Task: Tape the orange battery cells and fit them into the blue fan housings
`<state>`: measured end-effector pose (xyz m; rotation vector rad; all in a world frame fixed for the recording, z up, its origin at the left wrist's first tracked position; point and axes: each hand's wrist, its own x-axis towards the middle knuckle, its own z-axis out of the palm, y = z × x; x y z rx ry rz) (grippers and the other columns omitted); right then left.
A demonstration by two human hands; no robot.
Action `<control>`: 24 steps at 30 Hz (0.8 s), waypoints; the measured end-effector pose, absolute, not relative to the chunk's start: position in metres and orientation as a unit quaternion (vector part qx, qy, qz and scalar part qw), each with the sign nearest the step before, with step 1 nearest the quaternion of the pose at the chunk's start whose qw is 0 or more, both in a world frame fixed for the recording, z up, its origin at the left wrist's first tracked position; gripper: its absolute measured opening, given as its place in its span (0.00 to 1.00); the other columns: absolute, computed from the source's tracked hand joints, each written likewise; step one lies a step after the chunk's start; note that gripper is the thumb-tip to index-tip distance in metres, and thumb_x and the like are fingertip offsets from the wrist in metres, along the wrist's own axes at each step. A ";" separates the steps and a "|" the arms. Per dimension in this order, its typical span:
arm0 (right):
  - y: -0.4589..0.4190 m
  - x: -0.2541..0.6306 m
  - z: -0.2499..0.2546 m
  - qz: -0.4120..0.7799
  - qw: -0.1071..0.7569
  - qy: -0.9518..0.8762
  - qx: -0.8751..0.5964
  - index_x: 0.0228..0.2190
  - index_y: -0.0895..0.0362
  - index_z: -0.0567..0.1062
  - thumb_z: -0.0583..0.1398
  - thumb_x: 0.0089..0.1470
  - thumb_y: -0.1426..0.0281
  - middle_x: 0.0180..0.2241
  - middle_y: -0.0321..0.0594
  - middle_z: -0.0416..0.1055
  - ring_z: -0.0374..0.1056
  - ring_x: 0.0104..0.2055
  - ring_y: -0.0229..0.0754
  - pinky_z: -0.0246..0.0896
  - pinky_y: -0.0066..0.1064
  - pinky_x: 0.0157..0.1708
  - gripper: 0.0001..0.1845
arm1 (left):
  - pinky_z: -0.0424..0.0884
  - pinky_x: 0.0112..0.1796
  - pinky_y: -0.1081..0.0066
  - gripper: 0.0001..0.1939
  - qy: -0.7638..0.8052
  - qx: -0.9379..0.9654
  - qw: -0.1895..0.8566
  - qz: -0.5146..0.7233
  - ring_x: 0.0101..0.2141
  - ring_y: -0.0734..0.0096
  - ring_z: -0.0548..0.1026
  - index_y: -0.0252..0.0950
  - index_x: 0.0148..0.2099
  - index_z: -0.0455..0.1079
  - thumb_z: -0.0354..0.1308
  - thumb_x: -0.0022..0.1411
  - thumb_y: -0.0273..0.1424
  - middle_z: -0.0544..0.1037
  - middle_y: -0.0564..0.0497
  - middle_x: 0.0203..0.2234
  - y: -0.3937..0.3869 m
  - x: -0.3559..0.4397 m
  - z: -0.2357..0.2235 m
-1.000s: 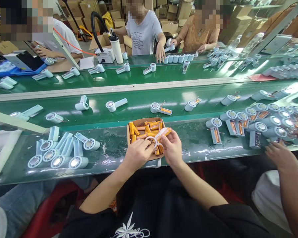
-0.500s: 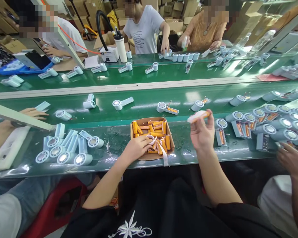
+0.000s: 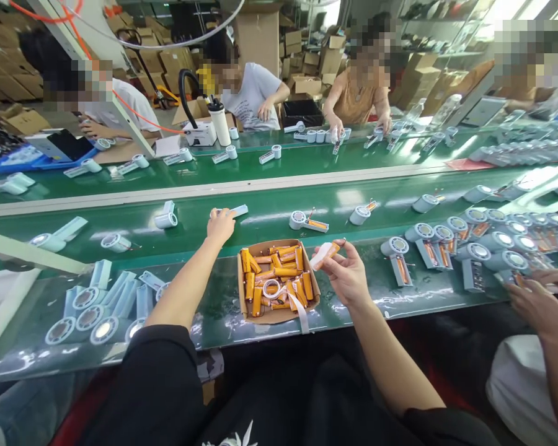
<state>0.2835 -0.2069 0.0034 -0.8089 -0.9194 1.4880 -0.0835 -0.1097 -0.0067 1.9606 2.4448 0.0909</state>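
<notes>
My left hand (image 3: 220, 225) reaches across to the green belt and closes over the round head of a pale blue handheld fan body (image 3: 240, 210); its handle sticks out to the right. In front of my chest, my right hand (image 3: 349, 275) pinches an orange battery (image 3: 335, 248) with a piece of white tape (image 3: 322, 255) stuck on it. Between my arms stands a small cardboard box (image 3: 270, 318) full of orange batteries (image 3: 286, 271). A white tape roll (image 3: 272, 288) lies on top of them, its loose end hanging over the box's front edge.
Fan bodies lie piled on the left (image 3: 103, 329). To the right are fan bodies with batteries in their handles (image 3: 398, 254), beside a co-worker's hands (image 3: 537, 294). Along the belt lie more fan bodies (image 3: 299, 219). Behind a pale rail (image 3: 204, 188), several people work.
My left hand has left the tape roll in the box and moved up and left onto a fan body on the belt. My right hand has come lower and nearer the box with the battery.
</notes>
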 end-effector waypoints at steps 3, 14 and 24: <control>-0.204 0.286 0.004 0.647 0.555 -0.400 -0.338 0.45 0.47 0.74 0.80 0.40 0.61 0.38 0.38 0.85 0.82 0.41 0.50 0.79 0.42 0.42 0.32 | 0.78 0.51 0.50 0.25 0.755 0.655 0.012 0.015 0.62 0.42 0.63 0.41 0.64 0.72 0.50 0.68 0.26 0.74 0.39 0.61 -0.101 -0.092 -0.002; -0.098 0.231 0.019 0.650 0.493 -0.506 -0.281 0.46 0.51 0.74 0.79 0.36 0.58 0.37 0.38 0.85 0.82 0.39 0.47 0.77 0.43 0.45 0.36 | 0.75 0.57 0.58 0.19 0.599 0.796 0.073 -0.054 0.68 0.49 0.60 0.45 0.50 0.81 0.60 0.58 0.24 0.67 0.49 0.68 -0.086 -0.035 -0.005; -0.035 0.193 -0.027 0.460 0.329 -0.736 -0.371 0.43 0.52 0.75 0.64 0.55 0.65 0.33 0.36 0.84 0.80 0.38 0.45 0.74 0.38 0.45 0.13 | 0.72 0.58 0.54 0.10 0.600 0.785 0.148 -0.051 0.53 0.60 0.77 0.37 0.48 0.78 0.63 0.70 0.37 0.79 0.45 0.53 -0.066 -0.023 -0.001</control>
